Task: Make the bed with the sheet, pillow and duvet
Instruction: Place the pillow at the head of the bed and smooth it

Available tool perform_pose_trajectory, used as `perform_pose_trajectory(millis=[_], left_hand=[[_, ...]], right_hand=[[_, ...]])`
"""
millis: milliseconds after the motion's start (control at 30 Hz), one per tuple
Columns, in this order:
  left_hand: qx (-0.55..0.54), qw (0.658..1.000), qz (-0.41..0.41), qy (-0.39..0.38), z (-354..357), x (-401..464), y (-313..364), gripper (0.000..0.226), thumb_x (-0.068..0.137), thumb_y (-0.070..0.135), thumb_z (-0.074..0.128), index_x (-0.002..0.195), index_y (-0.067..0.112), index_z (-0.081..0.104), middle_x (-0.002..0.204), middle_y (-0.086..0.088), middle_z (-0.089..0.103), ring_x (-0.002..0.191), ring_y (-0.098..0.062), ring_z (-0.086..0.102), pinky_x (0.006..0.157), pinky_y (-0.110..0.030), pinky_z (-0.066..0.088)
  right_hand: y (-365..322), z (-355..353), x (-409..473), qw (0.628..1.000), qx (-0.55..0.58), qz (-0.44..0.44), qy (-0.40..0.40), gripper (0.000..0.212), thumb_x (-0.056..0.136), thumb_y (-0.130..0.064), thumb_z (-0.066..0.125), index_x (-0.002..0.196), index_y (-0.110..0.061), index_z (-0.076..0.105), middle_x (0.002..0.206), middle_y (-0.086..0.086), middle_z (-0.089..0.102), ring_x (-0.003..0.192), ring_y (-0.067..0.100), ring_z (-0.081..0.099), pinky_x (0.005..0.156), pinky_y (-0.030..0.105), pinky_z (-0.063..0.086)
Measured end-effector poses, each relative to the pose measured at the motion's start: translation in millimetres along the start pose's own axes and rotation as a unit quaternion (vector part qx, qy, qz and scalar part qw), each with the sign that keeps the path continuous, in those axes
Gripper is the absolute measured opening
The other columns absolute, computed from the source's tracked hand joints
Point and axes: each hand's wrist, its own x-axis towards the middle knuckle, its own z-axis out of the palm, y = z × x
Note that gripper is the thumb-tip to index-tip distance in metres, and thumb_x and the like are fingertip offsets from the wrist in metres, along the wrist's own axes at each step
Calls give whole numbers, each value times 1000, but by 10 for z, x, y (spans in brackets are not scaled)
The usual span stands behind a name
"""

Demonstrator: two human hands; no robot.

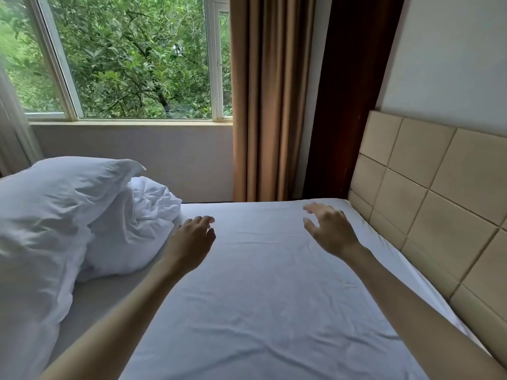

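White cotton-looking flat sheet (269, 283): spread over the mattress, covering it up to the padded beige panelled headboard (439, 204) on the right. Mostly smooth; shallow creases run across the near part and the middle. Whether its edges are tucked cannot be told.

White plump pillow in a plain case (52, 193): lies on the left part of the bed, resting on and against the bedding heap, well apart from the headboard. Not yet in place.

White crumpled duvet (137, 223): bunched in a mound on the left, just beside and partly under the pillow, with more white fabric trailing toward the near left corner. Not yet spread.

Left hand (192, 239): reaches out over the sheet, near the duvet mound; fingers loosely curled, holding nothing. Whether it touches the sheet cannot be told.

Right hand (329, 231): extended over the sheet near the far corner by the headboard; fingers spread and relaxed, holding nothing.

Progress, as a judgement: sheet stage looks done or in its last smoothing. Remaining: pillow to the headboard end, duvet unfolded and drawn over the bed.

Surroundings: white-framed window (123, 64) with green foliage outside; tan pleated curtain (269, 100); dark brown wooden panel (351, 91) beside it.

Brands, labels, writing: nothing legible on any item.
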Motion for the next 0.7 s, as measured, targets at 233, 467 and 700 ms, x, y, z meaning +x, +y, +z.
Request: perform_pose_trajectory(millis=[233, 467, 700], left_hand=[[16, 1000, -9, -4, 179, 431, -613, 33, 95, 25, 48, 125, 13, 58, 115, -6, 66, 108, -29, 59, 90, -40, 42], [32, 997, -63, -14, 63, 710, -1520, 41, 95, 28, 43, 132, 12, 51, 129, -9, 58, 119, -30, 52, 96, -43, 39], [69, 994, -69, -49, -200, 660, -2597, 54, 92, 38, 27, 137, 16, 47, 134, -6, 55, 122, -27, 50, 98, -39, 35]], right_hand=[[-378, 513, 670, 999, 28, 15, 9, 29, 94, -21, 51, 121, -13, 58, 112, 5, 63, 104, 25, 55, 93, 37, 38], [-998, 1128, 1201, 998, 45, 6, -42, 32, 95, -24, 50, 126, -15, 55, 122, 3, 60, 112, 23, 51, 99, 36, 34], [-1884, 1744, 1483, 997, 56, -13, -48, 30, 95, -24, 49, 123, -17, 56, 117, 1, 62, 110, 21, 52, 101, 35, 33]])
